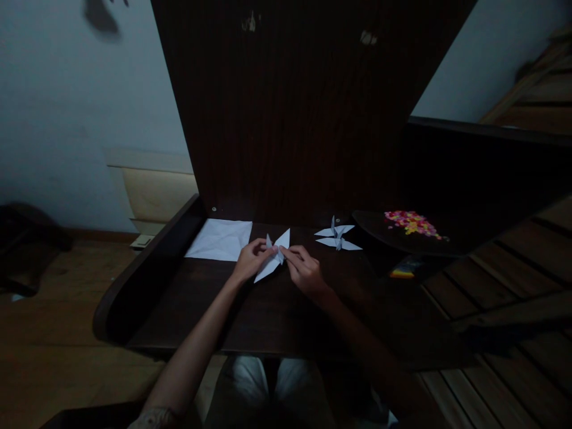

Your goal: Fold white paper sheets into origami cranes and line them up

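Note:
A white origami crane [267, 268] is held between my two hands, above the dark wooden desk, its wings pointing up-right and down-left. My left hand [251, 260] pinches its left side near a narrow upright point. On the other side my right hand [305, 269] has thumb and finger closed on the small folded tip by the crane's middle. Two finished-looking paper cranes [339, 243] rest to the right, one behind the other. Left of my hands lies a creased white sheet of paper [220, 238].
A dark raised shelf [370, 223] on the right bears a pile of small pink, red and yellow pieces [413, 224]. Below it sits a packet with a yellow-orange stripe [402, 274]. The desk's raised side edge [147, 262] bounds the left, and a tall dark panel [290, 119] the back.

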Available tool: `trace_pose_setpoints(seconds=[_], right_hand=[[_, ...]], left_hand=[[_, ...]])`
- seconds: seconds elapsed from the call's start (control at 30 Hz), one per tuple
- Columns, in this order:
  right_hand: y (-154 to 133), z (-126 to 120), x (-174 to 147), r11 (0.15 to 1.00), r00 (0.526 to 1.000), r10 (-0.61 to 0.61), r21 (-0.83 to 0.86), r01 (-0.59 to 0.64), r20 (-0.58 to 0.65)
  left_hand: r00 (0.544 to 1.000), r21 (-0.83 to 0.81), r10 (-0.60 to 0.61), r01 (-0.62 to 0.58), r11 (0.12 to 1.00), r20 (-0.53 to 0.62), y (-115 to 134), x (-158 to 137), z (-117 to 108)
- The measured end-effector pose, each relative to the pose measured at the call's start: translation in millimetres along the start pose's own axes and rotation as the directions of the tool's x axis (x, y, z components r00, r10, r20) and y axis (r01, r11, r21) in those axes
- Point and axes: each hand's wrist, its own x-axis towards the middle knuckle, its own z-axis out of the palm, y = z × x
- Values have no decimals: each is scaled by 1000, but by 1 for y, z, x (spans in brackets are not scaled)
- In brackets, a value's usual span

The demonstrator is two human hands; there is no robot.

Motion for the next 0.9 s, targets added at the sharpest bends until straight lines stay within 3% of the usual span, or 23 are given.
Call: trace_pose_setpoints(seconds=[0.13, 0.33, 0.5, 0.6, 0.8, 0.9], right_hand=[[-8, -1, -9, 1000, 1000, -14, -1, 14, 7], [-9, -3, -23, 997, 995, 61, 55, -57, -75], [-8, -1, -31, 978, 979, 175, 133, -161, -102], [-7, -2, -32, 967, 970, 224, 145, -209, -95], [-6, -4, -24, 930, 946, 324, 181, -321, 10], [-7, -3, -17, 907, 930, 367, 224, -357, -4]], left_hand=[[995, -18, -4, 3, 1000, -101, 3, -8, 2], [968, -230, -62, 4, 973, -244, 7, -13, -2], [942, -407, -207, 86, 910, -264, 11, -16, -3], [940, -489, -228, 79, 869, -254, 11, -18, -5], [962, -367, -114, 16, 930, -247, 14, -23, -10], [974, -250, -52, -4, 968, -219, 20, -29, -9]])
